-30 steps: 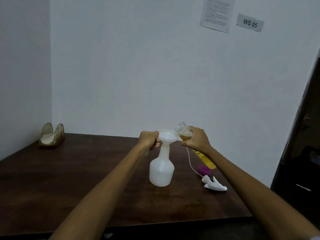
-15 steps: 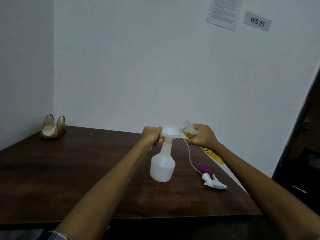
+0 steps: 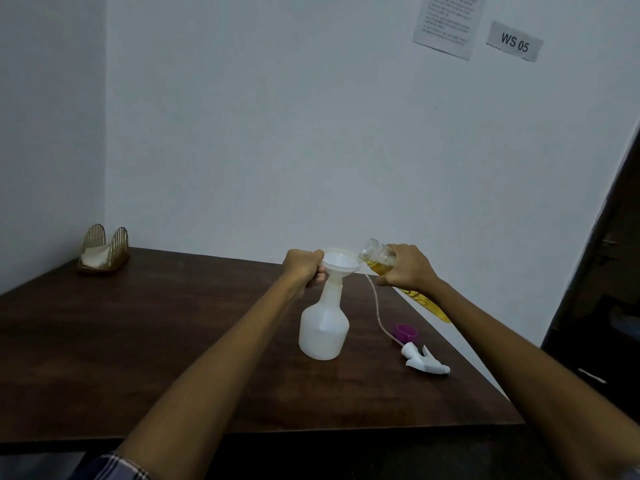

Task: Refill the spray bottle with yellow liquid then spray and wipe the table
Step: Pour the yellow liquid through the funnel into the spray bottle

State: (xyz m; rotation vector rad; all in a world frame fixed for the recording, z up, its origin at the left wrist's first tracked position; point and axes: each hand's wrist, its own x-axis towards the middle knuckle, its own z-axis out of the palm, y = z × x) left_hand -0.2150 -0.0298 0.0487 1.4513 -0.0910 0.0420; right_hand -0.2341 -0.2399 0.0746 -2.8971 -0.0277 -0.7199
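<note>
While the left hand (image 3: 303,266) curls its fingers round the funnel (image 3: 341,263) to steady it in the spray bottle (image 3: 323,329) on the bench (image 3: 138,341), the right hand (image 3: 408,266) grips the tilted jar (image 3: 377,259), yellow liquid near its mouth, apparently ready to pour.

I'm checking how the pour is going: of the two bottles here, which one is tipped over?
The clear bottle of yellow liquid in the right hand is tipped toward the funnel. The white spray bottle stands upright on the table.

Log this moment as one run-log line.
phase: refill | left hand: holds funnel on spray bottle | right hand: tilts refill bottle
</note>
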